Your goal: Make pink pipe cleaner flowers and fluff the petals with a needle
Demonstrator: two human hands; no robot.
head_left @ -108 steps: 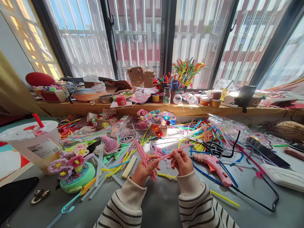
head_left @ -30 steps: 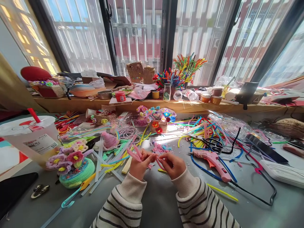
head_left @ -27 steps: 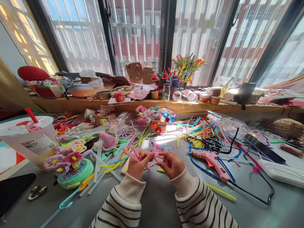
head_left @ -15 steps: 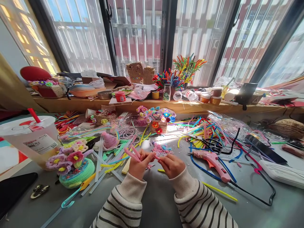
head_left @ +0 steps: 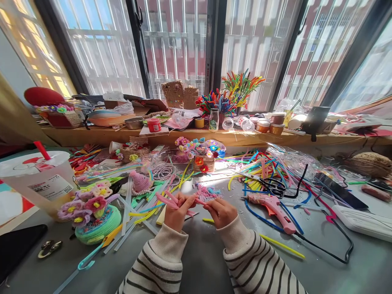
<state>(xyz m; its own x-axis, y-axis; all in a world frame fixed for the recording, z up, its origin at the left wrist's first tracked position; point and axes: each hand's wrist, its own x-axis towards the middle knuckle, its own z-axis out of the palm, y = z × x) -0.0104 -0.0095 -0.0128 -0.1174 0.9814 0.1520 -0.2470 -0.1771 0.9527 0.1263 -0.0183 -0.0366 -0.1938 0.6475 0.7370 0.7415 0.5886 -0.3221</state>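
Between both hands is a pink pipe cleaner (head_left: 200, 201), stretched over the middle of the table. My left hand (head_left: 177, 212) is closed round its bent part, and pink loops stick out to the left of the fingers. My right hand (head_left: 222, 212) pinches the other end between thumb and fingertips. Beyond the hands lies a small heap of pink and blue fuzz clippings (head_left: 208, 191). A yellow pipe cleaner piece (head_left: 208, 220) lies just under the right hand. Several clear glue sticks (head_left: 126, 204) and coloured strips are left of the left hand.
A pink glue gun (head_left: 272, 208) and black-handled scissors (head_left: 272, 187) lie to the right, near a pile of pipe cleaners (head_left: 260, 167). On the left stand a flower-topped green pot (head_left: 98, 224) and a drink cup (head_left: 39, 179). A cluttered ledge (head_left: 183, 136) runs along the back.
The hands have drawn slightly apart, so a little more of the pink pipe cleaner shows between them. The whole view has shifted slightly; the things on the table stay put.
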